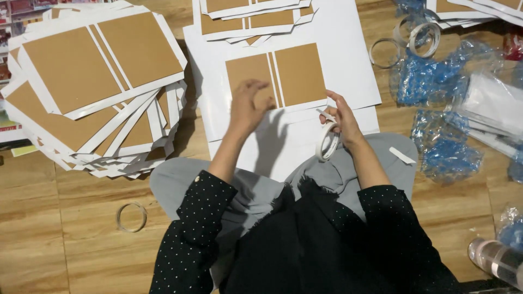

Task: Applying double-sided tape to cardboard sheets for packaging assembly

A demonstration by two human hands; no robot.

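- Right hand (342, 121): closed around a white roll of tape (326, 142), held upright just over the person's lap at the near edge of the white sheet (348, 71); a short loose tape end shows at the fingertips.
- Left hand (248, 106): fingers bent and loosely spread, holding nothing; it rests on or just above the brown cardboard panels (278, 76), over the lower part of the left panel; contact cannot be told for certain.
- Work piece: two brown panels with a narrow brown strip between them, laid on the white sheet on the wooden floor (65, 239), directly ahead of the person.
- Left side: a tall, fanned stack of finished covers (92, 87), same brown-on-white make; a spent tape ring (131, 216) lies on the floor near the left knee.
- Far edge: a second, lower stack of covers (256, 19) overlapping the top of the white sheet; a third stack (479, 11) at the top right corner.
- Right side: crumpled blue plastic wrapping (436, 81), with empty tape rings (417, 35) beside it; a small white paper strip (402, 155) lies on the grey garment at the right knee.
- Bottom right corner: a clear bottle (498, 260) lying on the floor; contents not discernible.
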